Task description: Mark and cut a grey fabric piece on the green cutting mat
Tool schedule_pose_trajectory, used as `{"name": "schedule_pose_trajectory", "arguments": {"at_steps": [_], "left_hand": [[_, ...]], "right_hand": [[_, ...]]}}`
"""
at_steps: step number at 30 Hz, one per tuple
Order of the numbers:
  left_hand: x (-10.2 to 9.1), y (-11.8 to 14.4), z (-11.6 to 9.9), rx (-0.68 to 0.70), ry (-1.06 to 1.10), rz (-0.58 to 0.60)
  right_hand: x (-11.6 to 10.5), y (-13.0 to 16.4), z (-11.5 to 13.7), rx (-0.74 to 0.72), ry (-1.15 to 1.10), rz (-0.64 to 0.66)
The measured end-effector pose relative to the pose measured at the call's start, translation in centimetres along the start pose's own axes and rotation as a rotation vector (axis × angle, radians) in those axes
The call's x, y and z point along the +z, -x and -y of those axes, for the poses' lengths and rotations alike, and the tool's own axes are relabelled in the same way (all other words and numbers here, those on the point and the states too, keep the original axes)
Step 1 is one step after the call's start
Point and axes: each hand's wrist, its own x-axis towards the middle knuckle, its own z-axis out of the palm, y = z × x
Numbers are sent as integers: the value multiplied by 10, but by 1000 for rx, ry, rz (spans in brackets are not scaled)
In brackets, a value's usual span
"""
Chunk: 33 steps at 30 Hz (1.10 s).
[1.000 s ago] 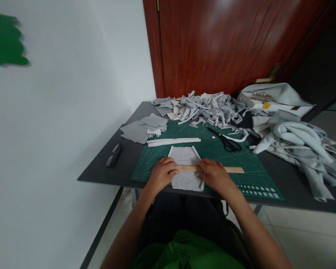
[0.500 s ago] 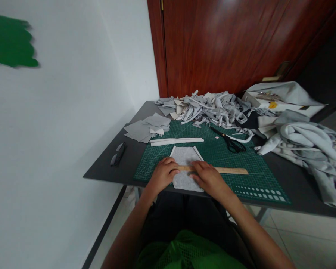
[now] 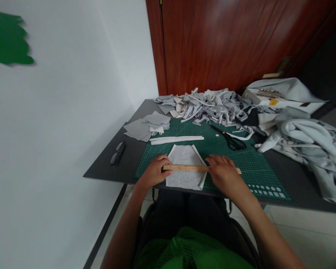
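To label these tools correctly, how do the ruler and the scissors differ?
The ruler is pale and straight; the scissors are black and looped at one end. Both hands are on the ruler, across grey fabric; the scissors lie untouched on the green mat. Both tools overlie it.

No lettering is readable; any marks on the wooden ruler (image 3: 187, 168) and green cutting mat (image 3: 253, 164) are too small.

Wider hold along the ruler (image 3: 186, 168)
Lower centre: right hand (image 3: 223, 172) now sits farther right, past the cloth (image 3: 184, 178); left hand (image 3: 154, 172) and ruler lie farther left.
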Motion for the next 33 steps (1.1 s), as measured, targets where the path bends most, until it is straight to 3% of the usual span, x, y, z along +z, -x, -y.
{"name": "schedule_pose_trajectory", "arguments": {"at_steps": [4,11,18,23,25,27,29,31,33], "left_hand": [[-4,1,6,44,50,55],[-13,5,17,18,38,44],[-18,6,16,15,32,45],[-7,1,-4,-64,-35,-20],[5,-1,-18,-130,-192,-123],[18,-2,-34,-83,-324,-220],[30,-3,-47,55,-308,-152],[36,-3,-54,192,-208,20],[39,-3,-56,221,-128,119]], "right_hand": [[12,-7,30,-204,-190,56],[31,-13,34,-24,-112,158],[23,-9,30,-77,-115,218],[24,-8,31,-100,-76,183],[26,-7,33,-129,-65,157],[28,-7,37,-150,-97,164],[30,-6,40,-153,-159,182],[32,-6,41,-144,-212,186],[33,-6,39,-134,-245,184]]}}
